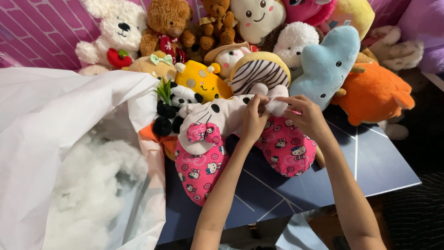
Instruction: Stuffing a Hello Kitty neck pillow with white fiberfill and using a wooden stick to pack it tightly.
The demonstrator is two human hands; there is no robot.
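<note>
Pink printed fabric under both your hands: that's the pink neck pillow, a U-shaped plush w/ a cream cat face and a pink bow on its left lobe. It lies on the dark blue table, its top edge pushed up against the pile of soft toys at the back.

Your left hand is up at the pillow's top middle, fingers pinched tight on the cream fabric edge. Your right hand sits just beside it, thumb and fingertips closed on a small white tuft of stuffing, right at the same spot on the pillow. Both hands nearly touching each other there.

Left of you: a big white plastic bag, mouth open, w/ loose white fibre filling heaped inside. Bag edge drapes onto the table, close to the pillow's left lobe.

Behind the pillow, touching or near it: a panda plush, a yellow plush, a zebra-striped donut plush, a light blue heart plush and an orange plush off to the right. Further back, a white teddy holding something red, and a brown teddy, both against the pink brick-pattern wall.
</note>
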